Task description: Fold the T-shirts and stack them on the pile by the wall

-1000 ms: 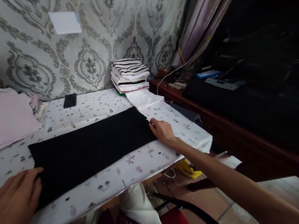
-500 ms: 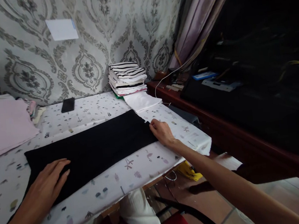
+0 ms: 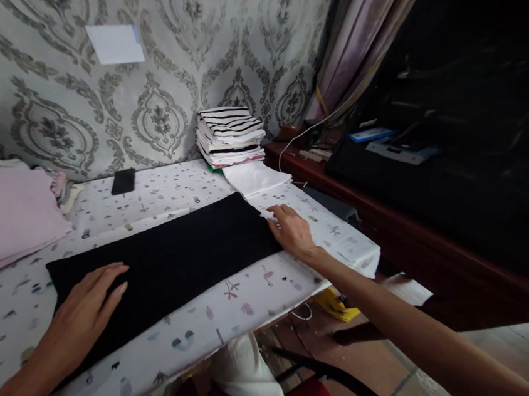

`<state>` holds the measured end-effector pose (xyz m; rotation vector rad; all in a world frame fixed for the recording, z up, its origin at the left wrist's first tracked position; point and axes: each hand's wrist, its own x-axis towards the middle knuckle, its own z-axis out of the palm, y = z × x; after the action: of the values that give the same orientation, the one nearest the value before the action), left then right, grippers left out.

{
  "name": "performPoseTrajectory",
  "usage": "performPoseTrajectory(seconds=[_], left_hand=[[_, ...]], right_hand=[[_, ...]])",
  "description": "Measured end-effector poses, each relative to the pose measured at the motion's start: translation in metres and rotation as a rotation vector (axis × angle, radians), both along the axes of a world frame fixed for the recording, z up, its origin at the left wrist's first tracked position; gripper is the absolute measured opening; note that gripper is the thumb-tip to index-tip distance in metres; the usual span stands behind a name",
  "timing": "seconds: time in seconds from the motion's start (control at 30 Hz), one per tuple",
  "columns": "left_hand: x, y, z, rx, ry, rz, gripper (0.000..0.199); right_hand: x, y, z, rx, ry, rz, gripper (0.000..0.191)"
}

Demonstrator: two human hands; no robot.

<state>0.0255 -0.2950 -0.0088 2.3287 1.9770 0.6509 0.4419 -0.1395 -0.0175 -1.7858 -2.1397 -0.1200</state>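
A folded black cloth garment [image 3: 180, 251] lies long and flat across the patterned table cover [image 3: 242, 301]. Its exact kind does not show. My left hand [image 3: 82, 311] rests on the garment's left part, fingers stretched out and thumb apart. At the garment's right end is my right hand [image 3: 292, 229], its thumb and forefinger a little apart at the edge, with no cloth visibly pinched between them. Just beyond that end lies a flat white cloth [image 3: 257, 178], close to the black one.
A stack of folded clothes [image 3: 232, 135], striped on top, stands against the wall. Pink folded cloth [image 3: 8, 215] is piled at the left, near a black phone [image 3: 123, 181]. A dark wooden desk [image 3: 390, 222] adjoins on the right. Under the table edge hangs something yellow [image 3: 336, 306].
My right fingers have loosened from the black garment's right corner, which now lies flatter. My left hand remains flat on the cloth. The view has shifted slightly.
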Motion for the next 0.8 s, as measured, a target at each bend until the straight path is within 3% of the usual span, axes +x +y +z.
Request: performPoseTrajectory(seconds=[0.17,0.3,0.53,0.63,0.7,0.8], left_hand=[[0.029,0.037,0.01,-0.02,0.083,-0.119,0.055],[0.03,0.052,0.008,-0.032,0.205,-0.179,0.055],[0.026,0.04,0.002,-0.137,0.128,-0.076,0.055],[0.03,0.034,0.004,-0.314,0.092,-0.101,0.058],[0.025,0.03,0.011,-0.405,-0.008,-0.122,0.061],[0.007,0.021,0.03,-0.382,-0.173,-0.057,0.067]], right_hand=[[-0.017,0.014,-0.011,0.061,0.004,0.297,0.04],[-0.019,0.023,-0.021,-0.046,0.019,0.244,0.044],[-0.01,0.025,-0.023,-0.05,0.078,0.219,0.039],[-0.01,0.031,-0.031,-0.019,0.123,0.241,0.041],[-0.009,0.036,-0.038,0.024,0.128,0.25,0.041],[-0.007,0.041,-0.044,0.031,0.102,0.274,0.041]])
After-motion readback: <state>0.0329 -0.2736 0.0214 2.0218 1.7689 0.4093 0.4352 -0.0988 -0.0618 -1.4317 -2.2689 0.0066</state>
